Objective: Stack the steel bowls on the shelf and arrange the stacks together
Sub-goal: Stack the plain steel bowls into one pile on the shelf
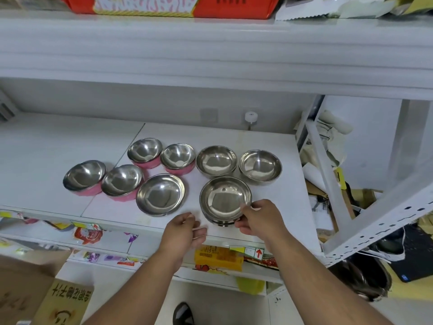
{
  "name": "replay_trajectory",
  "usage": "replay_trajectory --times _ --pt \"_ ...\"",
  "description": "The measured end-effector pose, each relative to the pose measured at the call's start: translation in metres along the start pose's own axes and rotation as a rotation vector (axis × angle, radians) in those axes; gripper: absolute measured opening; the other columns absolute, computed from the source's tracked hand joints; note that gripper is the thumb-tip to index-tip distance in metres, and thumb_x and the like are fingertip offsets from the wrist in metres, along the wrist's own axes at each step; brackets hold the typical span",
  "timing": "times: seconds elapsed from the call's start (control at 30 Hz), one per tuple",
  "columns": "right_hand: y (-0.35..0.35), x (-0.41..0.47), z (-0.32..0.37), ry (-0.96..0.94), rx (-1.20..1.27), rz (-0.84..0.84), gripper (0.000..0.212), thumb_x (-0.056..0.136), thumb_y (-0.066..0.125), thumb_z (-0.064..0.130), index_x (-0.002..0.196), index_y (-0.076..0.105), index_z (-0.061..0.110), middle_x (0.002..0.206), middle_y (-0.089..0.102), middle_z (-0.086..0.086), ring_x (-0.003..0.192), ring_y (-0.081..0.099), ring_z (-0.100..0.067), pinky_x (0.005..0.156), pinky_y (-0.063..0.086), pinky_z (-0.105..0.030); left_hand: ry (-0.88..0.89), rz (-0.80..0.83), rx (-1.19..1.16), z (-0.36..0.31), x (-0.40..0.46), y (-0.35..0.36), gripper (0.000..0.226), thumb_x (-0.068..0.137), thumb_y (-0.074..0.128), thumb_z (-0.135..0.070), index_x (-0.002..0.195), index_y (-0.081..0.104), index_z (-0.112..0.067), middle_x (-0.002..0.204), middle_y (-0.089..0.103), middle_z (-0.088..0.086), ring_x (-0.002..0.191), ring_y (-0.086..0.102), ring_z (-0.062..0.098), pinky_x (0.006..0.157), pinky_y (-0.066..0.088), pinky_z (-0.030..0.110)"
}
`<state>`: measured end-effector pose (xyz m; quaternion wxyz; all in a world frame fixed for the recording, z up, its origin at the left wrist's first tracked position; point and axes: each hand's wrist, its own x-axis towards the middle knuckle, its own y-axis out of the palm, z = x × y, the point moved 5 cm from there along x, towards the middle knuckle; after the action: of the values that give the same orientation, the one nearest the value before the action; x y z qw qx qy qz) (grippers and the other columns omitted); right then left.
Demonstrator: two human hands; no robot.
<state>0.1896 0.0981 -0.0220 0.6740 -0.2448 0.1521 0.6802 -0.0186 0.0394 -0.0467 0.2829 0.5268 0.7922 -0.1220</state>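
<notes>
While four pink-sided bowls (121, 171) sit at ten o'clock on the white shelf (46, 160), a plain steel bowl (161, 194) lies just beside them. The left hand (185, 233) hovers loosely curled, holding nothing. The right hand (260, 216) pinches the bowl stack (223, 200); two steel bowls (239, 164) rest at one o'clock.

A red upward arrow marks the shelf-edge label (255, 252); the yellow tag (216, 256) reads "15%" (faintly) — cardboard box (68, 301) lettering stays illegible.
</notes>
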Motion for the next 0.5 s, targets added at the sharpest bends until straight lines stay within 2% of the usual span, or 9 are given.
replay_trajectory --times 0.1,0.23,0.3,0.4,0.43,0.5 --pt "-0.011 -0.003 -0.001 -0.034 -0.019 -0.043 0.035 0.098 0.064 0.027 0.127 0.048 0.015 0.089 0.076 -0.015 0.068 0.079 -0.019 0.058 0.06 -0.027 0.031 -0.066 0.007 -0.001 -0.007 -0.013 0.018 0.103 0.049 -0.014 0.116 0.059 -0.006 0.103 0.061 0.017 0.084 0.067 0.031 0.076 0.061 0.04" --pt "-0.029 -0.004 0.004 -0.157 -0.13 -0.163 0.038 0.097 0.061 0.036 0.129 0.054 0.017 0.099 0.072 -0.01 0.07 0.075 -0.02 0.062 0.057 -0.033 0.035 -0.225 0.0 -0.007 -0.008 -0.044 0.019 0.101 0.054 -0.022 0.11 0.06 -0.006 0.108 0.069 0.02 0.084 0.076 0.026 0.065 0.064 0.031" --pt "-0.034 -0.003 0.007 -0.195 -0.173 -0.211 0.038 0.095 0.061 0.041 0.124 0.059 0.017 0.104 0.072 -0.008 0.072 0.074 -0.02 0.069 0.059 -0.038 0.007 -0.279 -0.023 -0.014 -0.005 -0.058 0.027 0.099 0.057 -0.025 0.113 0.059 -0.002 0.105 0.072 0.021 0.088 0.077 0.028 0.07 0.063 0.033" --pt "-0.034 -0.002 0.008 -0.195 -0.208 -0.238 0.042 0.089 0.061 0.048 0.118 0.064 0.019 0.108 0.073 -0.005 0.091 0.073 -0.026 0.088 0.061 -0.049 -0.011 -0.302 -0.018 -0.024 0.003 -0.074 0.031 0.095 0.061 -0.026 0.112 0.06 0.0 0.087 0.075 0.019 0.09 0.078 0.032 0.084 0.062 0.043" --pt "-0.032 -0.001 0.009 -0.186 -0.198 -0.243 0.039 0.089 0.061 0.048 0.114 0.066 0.018 0.105 0.073 -0.005 0.093 0.072 -0.027 0.09 0.06 -0.051 -0.013 -0.299 -0.02 -0.026 0.007 -0.078 0.032 0.094 0.062 -0.025 0.113 0.059 0.0 0.085 0.075 0.019 0.088 0.078 0.032 0.086 0.061 0.045" --pt "-0.03 -0.004 0.012 -0.17 -0.151 -0.256 0.027 0.093 0.063 0.04 0.103 0.067 0.015 0.09 0.073 -0.006 0.082 0.071 -0.026 0.085 0.059 -0.047 -0.017 -0.283 -0.04 -0.027 0.014 -0.085 0.036 0.095 0.062 -0.025 0.119 0.056 0.001 0.089 0.073 0.019 0.087 0.078 0.033 0.084 0.062 0.045"
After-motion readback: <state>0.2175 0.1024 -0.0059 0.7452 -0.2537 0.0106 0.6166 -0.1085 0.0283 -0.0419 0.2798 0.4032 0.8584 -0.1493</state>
